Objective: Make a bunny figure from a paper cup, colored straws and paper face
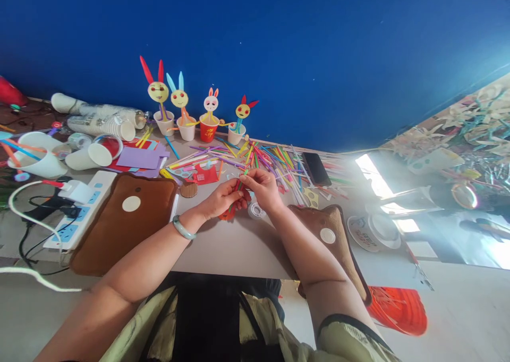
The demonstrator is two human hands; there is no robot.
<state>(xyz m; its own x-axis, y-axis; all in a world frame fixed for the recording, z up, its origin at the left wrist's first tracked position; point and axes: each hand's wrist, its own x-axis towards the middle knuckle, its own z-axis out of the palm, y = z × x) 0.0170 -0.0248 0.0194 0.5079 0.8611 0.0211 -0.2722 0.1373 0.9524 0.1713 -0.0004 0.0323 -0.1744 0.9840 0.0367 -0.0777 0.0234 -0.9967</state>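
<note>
Close together above the table's middle, my left hand (225, 198) and my right hand (263, 189) both pinch thin green and red sticks (241, 180) that look like straws. The fingers hide most of them. An orange-red piece (227, 213) shows below my left hand; I cannot tell whether it is joined to the sticks. Beside my right hand lies a roll of clear tape (256, 210). Just beyond the fingers spreads a loose heap of coloured straws (274, 162). A red paper scrap (206, 174) and a round wooden piece (188, 191) lie left of the heap.
Several rabbit-faced figures in paper cups (208, 132) line the blue wall. Brown cushions (123, 224) flank my arms. A power strip (82, 213) with cables, stacked cups (99, 125) and purple paper (139, 157) occupy the left. A phone (316, 169) and red bucket (400, 310) are right.
</note>
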